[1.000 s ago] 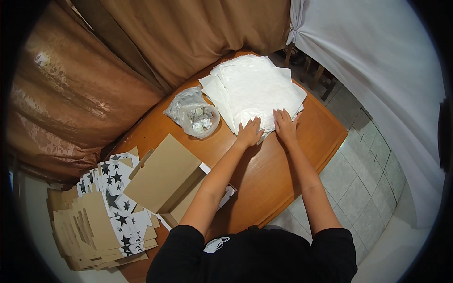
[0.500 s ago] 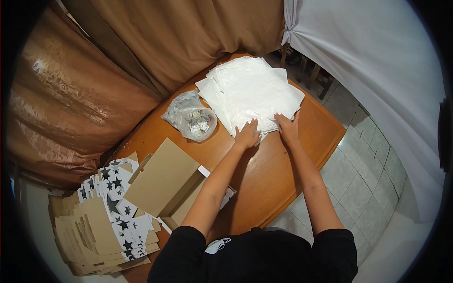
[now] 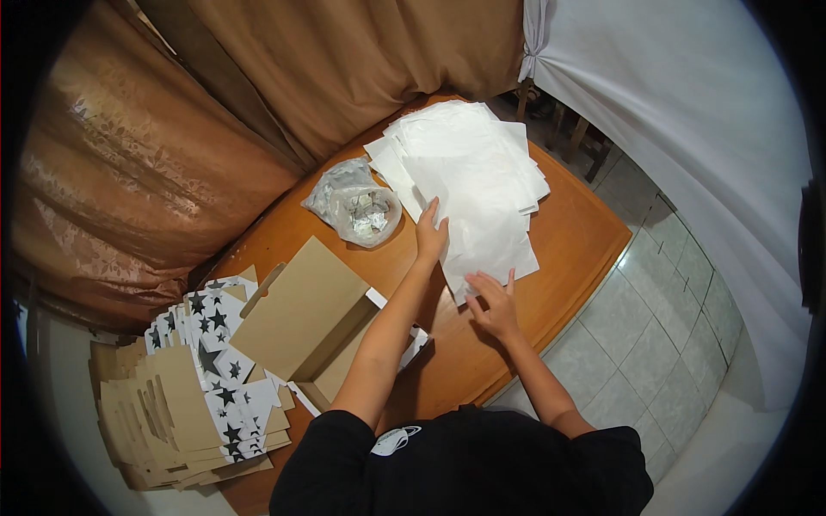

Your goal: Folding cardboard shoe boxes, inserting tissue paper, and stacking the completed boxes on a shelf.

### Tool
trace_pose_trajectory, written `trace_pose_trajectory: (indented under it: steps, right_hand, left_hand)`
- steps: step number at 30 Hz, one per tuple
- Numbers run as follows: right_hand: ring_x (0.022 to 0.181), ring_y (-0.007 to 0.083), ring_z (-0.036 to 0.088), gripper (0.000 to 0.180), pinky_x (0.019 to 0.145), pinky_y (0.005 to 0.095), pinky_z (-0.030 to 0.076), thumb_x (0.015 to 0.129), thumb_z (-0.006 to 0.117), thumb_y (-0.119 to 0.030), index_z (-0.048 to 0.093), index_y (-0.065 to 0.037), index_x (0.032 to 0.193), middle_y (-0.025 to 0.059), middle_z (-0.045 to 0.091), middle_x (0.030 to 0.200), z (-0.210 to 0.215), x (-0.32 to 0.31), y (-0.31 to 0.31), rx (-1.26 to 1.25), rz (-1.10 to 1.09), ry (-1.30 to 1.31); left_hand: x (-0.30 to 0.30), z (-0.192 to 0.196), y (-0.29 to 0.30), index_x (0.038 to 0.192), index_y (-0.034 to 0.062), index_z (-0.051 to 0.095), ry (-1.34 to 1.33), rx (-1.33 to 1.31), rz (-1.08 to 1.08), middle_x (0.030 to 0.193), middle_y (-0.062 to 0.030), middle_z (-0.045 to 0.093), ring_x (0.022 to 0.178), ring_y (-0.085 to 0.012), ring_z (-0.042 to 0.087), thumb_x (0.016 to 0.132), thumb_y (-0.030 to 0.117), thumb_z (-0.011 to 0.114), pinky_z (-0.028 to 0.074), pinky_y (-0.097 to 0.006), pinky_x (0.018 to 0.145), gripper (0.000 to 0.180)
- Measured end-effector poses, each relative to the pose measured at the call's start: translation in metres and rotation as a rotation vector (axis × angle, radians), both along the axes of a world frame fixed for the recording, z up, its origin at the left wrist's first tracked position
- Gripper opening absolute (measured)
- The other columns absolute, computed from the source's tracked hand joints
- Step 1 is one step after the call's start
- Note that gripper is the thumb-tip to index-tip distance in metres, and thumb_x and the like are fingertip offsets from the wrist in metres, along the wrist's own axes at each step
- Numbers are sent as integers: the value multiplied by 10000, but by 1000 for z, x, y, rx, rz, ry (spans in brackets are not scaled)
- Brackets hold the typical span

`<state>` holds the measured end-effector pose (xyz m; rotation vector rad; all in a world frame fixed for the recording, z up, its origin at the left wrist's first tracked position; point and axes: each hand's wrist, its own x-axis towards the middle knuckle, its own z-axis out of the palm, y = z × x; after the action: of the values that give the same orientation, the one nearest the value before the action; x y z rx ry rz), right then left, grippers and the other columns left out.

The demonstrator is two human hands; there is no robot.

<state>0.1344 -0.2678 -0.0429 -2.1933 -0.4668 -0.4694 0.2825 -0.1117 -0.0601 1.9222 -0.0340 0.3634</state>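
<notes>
A loose sheet of thin white paper (image 3: 477,219) lies askew over the near part of a stack of white paper sheets (image 3: 452,129), reaching toward me. At its left edge is my left hand (image 3: 432,236), with fingers stretched out and thumb apart, touching the sheet. My right hand (image 3: 495,308) is at the sheet's near edge, its fingers spread over the paper; whether it pinches the edge cannot be made out. Left of my left forearm stands an open brown cardboard box (image 3: 301,301) with its lid raised, partly hidden by that arm.
A clear plastic bag (image 3: 340,202) with silvery scraps sits left of the paper. Flattened cardboard boxes (image 3: 185,396) with black stars on white are piled at the lower left. The wooden table (image 3: 576,224) ends at the right above a tiled floor (image 3: 637,310). Brown curtains (image 3: 344,60) hang behind.
The top sheet has come off the stack toward me. My right hand has moved nearer to my body with its near edge, and my left hand has shifted slightly left to its side.
</notes>
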Motion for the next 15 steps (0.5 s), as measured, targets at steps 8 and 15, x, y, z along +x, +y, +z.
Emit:
trace_pose_trajectory:
  steps: [8,15]
  right_hand:
    - [1194,322,403,326,1009,415,288,895,476,-188,497,-46,1188,158,443,1273,12,37,-22,196,-174,5]
    - [1210,327,379,413,989,382,314,927,422,-221,390,-5,1277,207,385,1296,38,69,9,362,33,10]
  left_hand:
    - [-51,60,28,1284,-59,386,-240,-95,-51,1325,-183,411,1253,-248,366,783,11,582,253,-315,1047,542]
    - [-102,125,64,1298,-54,364,-252,-280,125,1339,-190,391,1265,-246,344,795,63,606,244,-330,1049,570]
